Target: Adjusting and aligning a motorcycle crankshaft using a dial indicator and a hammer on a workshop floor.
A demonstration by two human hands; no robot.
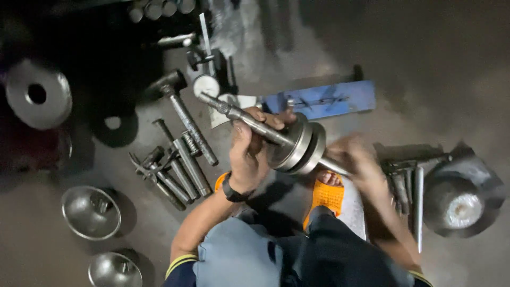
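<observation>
A steel crankshaft (297, 144) with two round webs in its middle is held tilted above the floor, its long threaded end pointing up and left. My left hand (249, 146) grips the shaft just left of the webs; a dark band sits on that wrist. My right hand (356, 159) is blurred and closes on the short shaft end at the lower right of the webs. Below them are my knees in dark trousers and an orange sandal (326, 194).
A hammer (178, 106), several steel bars and bolts (172, 167) lie left. A dial gauge (206, 85), a blue metal piece (324, 100), two steel bowls (91, 212) (115, 270), a steel disc (37, 94) and a dark round part (457, 204) surround me.
</observation>
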